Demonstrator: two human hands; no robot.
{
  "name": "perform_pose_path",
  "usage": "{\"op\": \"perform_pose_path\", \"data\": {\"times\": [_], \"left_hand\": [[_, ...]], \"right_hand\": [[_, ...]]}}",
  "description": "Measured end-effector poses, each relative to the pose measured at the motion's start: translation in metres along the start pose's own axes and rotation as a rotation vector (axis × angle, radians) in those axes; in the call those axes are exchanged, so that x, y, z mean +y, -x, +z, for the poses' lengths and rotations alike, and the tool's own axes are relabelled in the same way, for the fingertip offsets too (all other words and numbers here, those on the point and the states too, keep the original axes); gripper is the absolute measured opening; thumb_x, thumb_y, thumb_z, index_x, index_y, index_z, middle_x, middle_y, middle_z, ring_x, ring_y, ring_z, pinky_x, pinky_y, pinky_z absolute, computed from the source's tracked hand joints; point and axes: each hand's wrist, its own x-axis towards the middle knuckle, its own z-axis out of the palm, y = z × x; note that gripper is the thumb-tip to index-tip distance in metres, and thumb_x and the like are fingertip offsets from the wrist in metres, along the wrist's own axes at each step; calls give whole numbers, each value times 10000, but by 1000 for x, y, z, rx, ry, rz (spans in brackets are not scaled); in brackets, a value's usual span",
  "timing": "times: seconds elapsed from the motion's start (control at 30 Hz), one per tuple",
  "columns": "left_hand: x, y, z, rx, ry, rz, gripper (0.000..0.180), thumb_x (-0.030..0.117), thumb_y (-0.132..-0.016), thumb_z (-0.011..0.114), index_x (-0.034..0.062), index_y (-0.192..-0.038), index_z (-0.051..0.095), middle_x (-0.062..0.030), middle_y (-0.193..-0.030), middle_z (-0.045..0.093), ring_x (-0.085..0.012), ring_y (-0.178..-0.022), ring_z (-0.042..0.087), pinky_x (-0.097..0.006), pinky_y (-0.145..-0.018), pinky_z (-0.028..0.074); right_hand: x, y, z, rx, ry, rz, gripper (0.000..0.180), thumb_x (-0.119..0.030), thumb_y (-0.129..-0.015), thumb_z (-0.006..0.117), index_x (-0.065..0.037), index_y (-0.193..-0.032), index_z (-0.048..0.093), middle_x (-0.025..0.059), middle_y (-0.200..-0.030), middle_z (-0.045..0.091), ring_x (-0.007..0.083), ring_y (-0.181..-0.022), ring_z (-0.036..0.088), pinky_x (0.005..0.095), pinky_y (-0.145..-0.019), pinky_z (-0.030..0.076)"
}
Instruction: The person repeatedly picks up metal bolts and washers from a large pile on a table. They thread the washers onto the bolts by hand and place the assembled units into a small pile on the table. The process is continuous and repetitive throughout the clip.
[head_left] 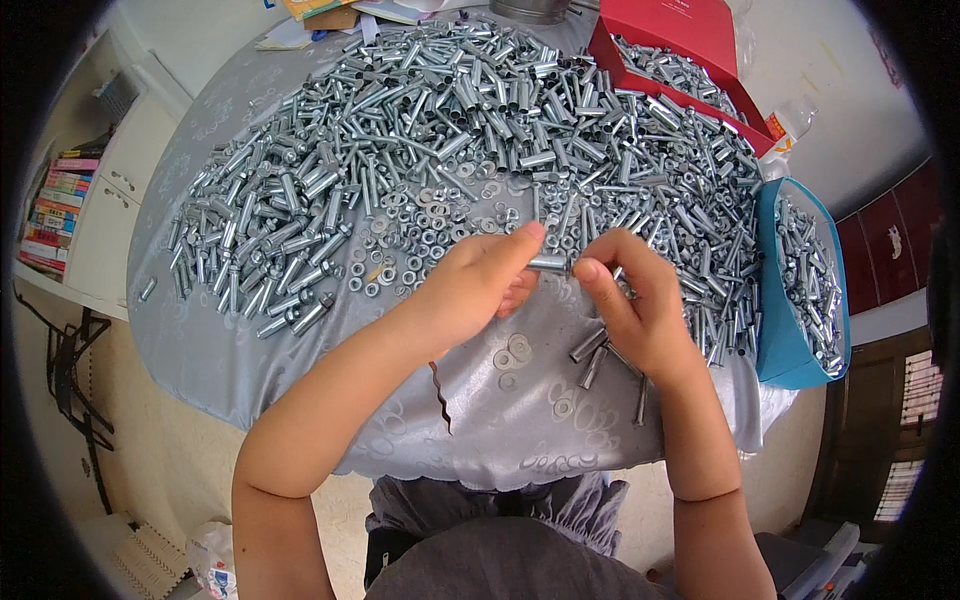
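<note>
Over the near part of the table, my left hand (475,280) is closed around a shiny metal expansion bolt (548,263), which lies level between both hands. Fingers and thumb of my right hand (630,300) pinch the bolt's right end; whether they also hold a nut or washer there is hidden. Behind the hands spread loose washers and nuts (405,235). A few flat washers (512,352) lie on the cloth below my hands. Several loose bolts and sleeves (592,366) rest beside my right wrist.
A broad heap of metal sleeves and bolts (470,95) covers the far table. Assembled-looking anchors (290,215) lie at left. At right stand a red box (735,115) and a blue fabric bin (775,330), both holding metal parts. A grey tablecloth (200,350) covers the table.
</note>
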Motion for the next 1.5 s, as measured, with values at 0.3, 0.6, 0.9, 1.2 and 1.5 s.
{"op": "perform_pose_path", "data": {"times": [0.3,0.6,0.9,1.2,1.5], "left_hand": [[0,8,9,96,-557,457,473,376,-920,395,-11,-660,473,-20,-537,368,-110,-521,346,-312,-481,314],[-5,6,5,80,-377,418,470,375,-923,396,-2,-653,474,21,-548,334,-70,-538,302,-265,-475,283],[3,13,9,-16,-440,394,453,365,-923,399,16,-637,447,27,-544,331,-70,-538,296,-264,-473,282],[-5,3,0,79,-386,394,470,383,-920,400,21,-623,442,42,-550,325,-63,-539,288,-263,-472,275],[-2,2,-3,75,-322,329,462,374,-918,406,42,-598,429,49,-555,331,-57,-539,293,-248,-480,271]], "right_hand": [[7,3,0,-218,-563,561,438,-333,-913,422,-15,-627,514,37,-549,479,95,-498,422,237,-472,326],[-2,3,-4,-420,-766,394,509,-416,-894,384,-22,-601,523,24,-536,476,93,-459,421,210,-441,310],[-3,0,1,-270,-476,537,397,-269,-873,510,-24,-562,535,-19,-488,451,39,-432,375,209,-412,288],[0,0,-4,-173,-458,369,408,-218,-840,593,-72,-507,409,-83,-506,342,10,-484,270,216,-414,209],[4,-2,-8,-293,-382,271,413,-208,-829,612,-73,-496,409,-91,-501,328,14,-466,252,217,-410,205]]}}
